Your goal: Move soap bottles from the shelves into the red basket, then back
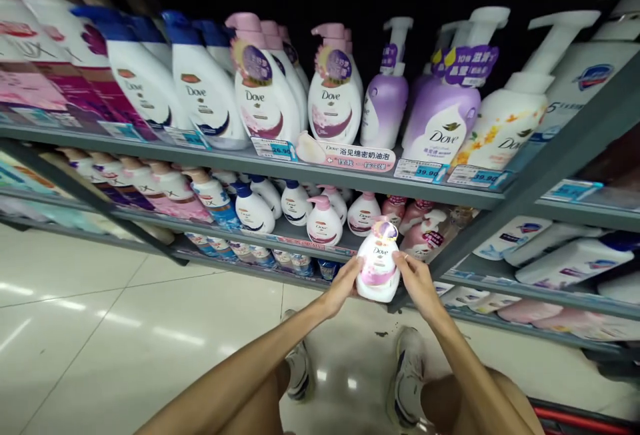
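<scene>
Between my two hands is a white Dove pump bottle [379, 267] with a pink label and a round tag at its neck. It is held upright, in front of the lower shelf and above the floor. My left hand [344, 283] grips its left side, and my right hand [416, 278], with a ring on one finger, grips the right side. Just behind it on the lower shelf stand a pink-pump Dove bottle [324, 223] and another pink-topped Dove bottle [363, 215]. The fingers behind the held bottle are hidden.
Along the upper shelf [210, 153] stand rows of pump bottles, including a purple Dove bottle [443, 118]. A slanting grey shelf post [550, 135] rises at the right. Below are the tiled floor [150, 328], my shoes [410, 375] and a red bar [585, 416] at lower right.
</scene>
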Tool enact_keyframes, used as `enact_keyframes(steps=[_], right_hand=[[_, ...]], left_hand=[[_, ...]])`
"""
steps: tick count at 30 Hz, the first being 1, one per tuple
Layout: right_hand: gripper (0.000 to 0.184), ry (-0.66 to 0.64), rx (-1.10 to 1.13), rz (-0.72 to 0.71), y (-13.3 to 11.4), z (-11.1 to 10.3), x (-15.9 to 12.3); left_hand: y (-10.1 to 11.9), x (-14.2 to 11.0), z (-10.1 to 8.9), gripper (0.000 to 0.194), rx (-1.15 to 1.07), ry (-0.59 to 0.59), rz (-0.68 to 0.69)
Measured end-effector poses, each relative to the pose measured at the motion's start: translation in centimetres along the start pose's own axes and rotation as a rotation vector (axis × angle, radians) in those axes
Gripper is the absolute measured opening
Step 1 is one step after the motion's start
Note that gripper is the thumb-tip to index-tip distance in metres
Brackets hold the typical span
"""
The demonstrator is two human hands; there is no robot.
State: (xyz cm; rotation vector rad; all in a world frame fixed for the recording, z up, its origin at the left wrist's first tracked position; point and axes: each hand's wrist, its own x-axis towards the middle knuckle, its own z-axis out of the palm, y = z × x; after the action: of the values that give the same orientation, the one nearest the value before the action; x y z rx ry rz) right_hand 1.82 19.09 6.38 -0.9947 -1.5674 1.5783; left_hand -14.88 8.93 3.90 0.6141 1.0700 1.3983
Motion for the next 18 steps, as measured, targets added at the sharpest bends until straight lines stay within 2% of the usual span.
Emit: enact_keyframes(steps=[5,8,12,18], right_hand=[[0.05,-0.008,-0.024,-0.042,-0.1,-0.2,0.0],[0.043,-0.06,-0.053,-0.029,-0.2,-0.5,-0.1],[0.048,-0.145,-0.073,0.03,-0.4,-0.7,-0.2],[0.06,-0.143,-0.024,-0.002,-0.5,0.1,-0.1]], left_hand=[[0.3,-0.2,-0.1,0.079,0.012,-0.036,-0.026],[0.0,-0.3,-0.4,0.076,0.026,-0.04,-0.056],[-0.7,-0.2,-1.1,0.068,0.018,0.014,-0.065],[-0.7,0.0,-1.4,0.074,-0.044,0.018,-0.071]])
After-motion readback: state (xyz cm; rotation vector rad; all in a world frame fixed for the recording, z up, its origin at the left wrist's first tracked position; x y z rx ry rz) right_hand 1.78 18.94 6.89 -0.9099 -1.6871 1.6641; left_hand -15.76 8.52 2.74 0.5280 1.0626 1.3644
